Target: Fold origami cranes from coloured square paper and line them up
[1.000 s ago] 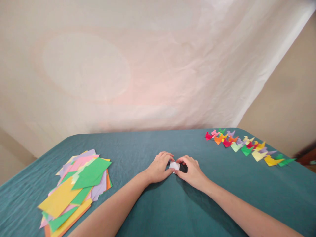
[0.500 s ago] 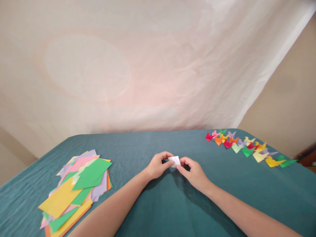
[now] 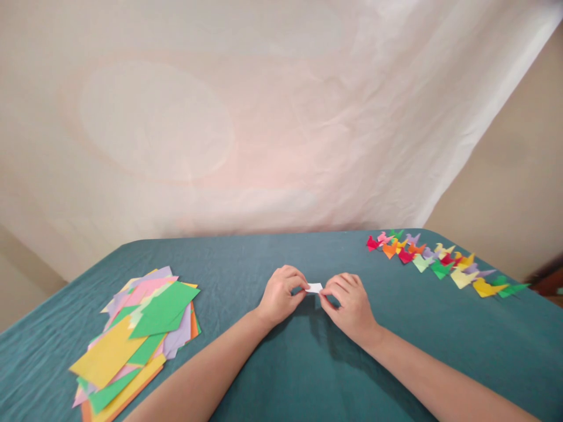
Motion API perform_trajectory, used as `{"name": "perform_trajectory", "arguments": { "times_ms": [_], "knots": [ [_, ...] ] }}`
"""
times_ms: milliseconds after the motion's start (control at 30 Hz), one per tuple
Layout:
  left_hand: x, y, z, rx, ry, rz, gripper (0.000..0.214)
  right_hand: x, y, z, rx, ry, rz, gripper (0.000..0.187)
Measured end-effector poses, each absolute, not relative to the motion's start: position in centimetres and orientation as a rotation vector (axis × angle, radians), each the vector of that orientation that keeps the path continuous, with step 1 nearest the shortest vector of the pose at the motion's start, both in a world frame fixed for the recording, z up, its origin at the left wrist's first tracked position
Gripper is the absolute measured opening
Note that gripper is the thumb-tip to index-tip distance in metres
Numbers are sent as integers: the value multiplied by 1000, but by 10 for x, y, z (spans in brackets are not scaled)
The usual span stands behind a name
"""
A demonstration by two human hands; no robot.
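Observation:
A small folded piece of white paper (image 3: pixel 314 288) is held just above the cloth, between my two hands. My left hand (image 3: pixel 284 296) pinches its left end between thumb and fingers. At the right end, the thumb and index finger of my right hand (image 3: pixel 347 308) close on its corner. The paper is tipped so that only a narrow face of it shows. Its underside and the parts beneath my fingertips are hidden.
A dark teal cloth (image 3: pixel 246 264) covers the table. To the left lies a loose pile of coloured paper sheets (image 3: pixel 116 351). Folded paper birds (image 3: pixel 441 269) in several colours stand in rows at the far right. A pale curtain (image 3: pixel 281 117) hangs behind the table.
The white paper has tilted from a face-on square to a thin strip. My right hand has turned, its fingers now raised and closer together. The pile and the birds stay put.

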State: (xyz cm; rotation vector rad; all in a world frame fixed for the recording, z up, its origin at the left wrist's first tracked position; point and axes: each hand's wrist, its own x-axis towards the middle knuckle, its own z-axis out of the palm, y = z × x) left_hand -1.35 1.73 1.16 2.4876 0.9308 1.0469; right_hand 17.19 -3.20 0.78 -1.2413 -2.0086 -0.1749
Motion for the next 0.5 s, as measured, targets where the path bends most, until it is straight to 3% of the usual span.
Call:
{"name": "perform_trajectory", "arguments": {
  "times_ms": [300,500],
  "knots": [
    [-15,9,21,2750,868,842,19,170,-31,8,-1278,-2243,-329,16],
    [-16,8,25,2830,805,599,23,167,-26,1,-1274,-2302,-262,15]
  ]
}}
